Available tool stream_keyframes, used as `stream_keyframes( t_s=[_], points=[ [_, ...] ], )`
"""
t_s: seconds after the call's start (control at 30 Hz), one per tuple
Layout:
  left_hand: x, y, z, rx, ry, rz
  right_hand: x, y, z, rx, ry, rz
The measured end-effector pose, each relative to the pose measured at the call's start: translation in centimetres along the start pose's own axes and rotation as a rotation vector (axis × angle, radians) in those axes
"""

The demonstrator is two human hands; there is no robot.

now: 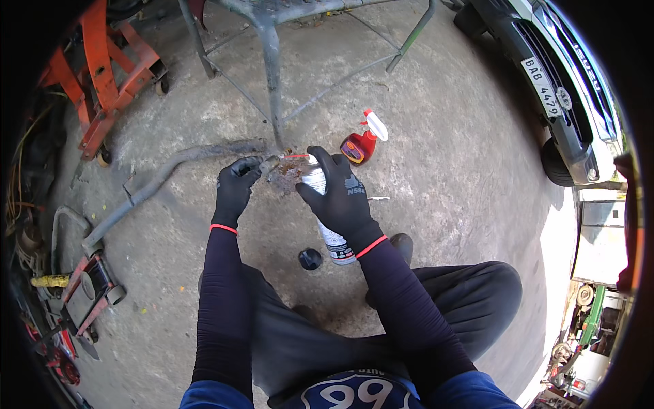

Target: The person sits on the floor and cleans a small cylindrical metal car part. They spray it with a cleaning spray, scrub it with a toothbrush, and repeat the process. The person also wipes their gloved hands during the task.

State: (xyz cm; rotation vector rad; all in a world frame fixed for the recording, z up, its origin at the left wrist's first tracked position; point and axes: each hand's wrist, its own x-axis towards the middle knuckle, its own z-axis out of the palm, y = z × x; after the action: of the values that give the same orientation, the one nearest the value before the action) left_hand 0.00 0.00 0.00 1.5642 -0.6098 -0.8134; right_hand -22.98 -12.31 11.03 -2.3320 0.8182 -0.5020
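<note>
Fingers (320, 163) wrapped round spray can (327, 218), pinching rusty part (283, 174)

1. Left hand (236, 183): a black work glove, snug, matt, with a thin red band at the cuff.
2. Right hand (338, 193): the same black glove, a small pale grey mark printed on its back, and a red band at the cuff too.
3. Both forearms: tight dark navy sleeves (221, 300), faintly ribbed, running from the glove cuffs up to near the elbows.
4. Near the lower edge, brighter blue shirt sleeves (211, 397) take over above the dark ones.
5. Chest: a dark blue shirt front (354, 392) with large white printing.
6. Legs: loose dark grey trousers (470, 300), creased at the knees.
7. Far of the right knee, a dark shoe toe (402, 243) peeks out.
</note>
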Motion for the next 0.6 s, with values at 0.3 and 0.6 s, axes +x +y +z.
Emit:
stream_keyframes(
  t_s=[0.3,0.6],
  points=[
    [0.3,0.3,0.1,0.045,0.01,-0.01,-0.2,0.4,0.0,-0.006,-0.027,0.099],
    [0.2,0.6,0.1,0.092,0.02,0.015,-0.2,0.1,0.4,-0.018,-0.05,0.153]
  ],
)
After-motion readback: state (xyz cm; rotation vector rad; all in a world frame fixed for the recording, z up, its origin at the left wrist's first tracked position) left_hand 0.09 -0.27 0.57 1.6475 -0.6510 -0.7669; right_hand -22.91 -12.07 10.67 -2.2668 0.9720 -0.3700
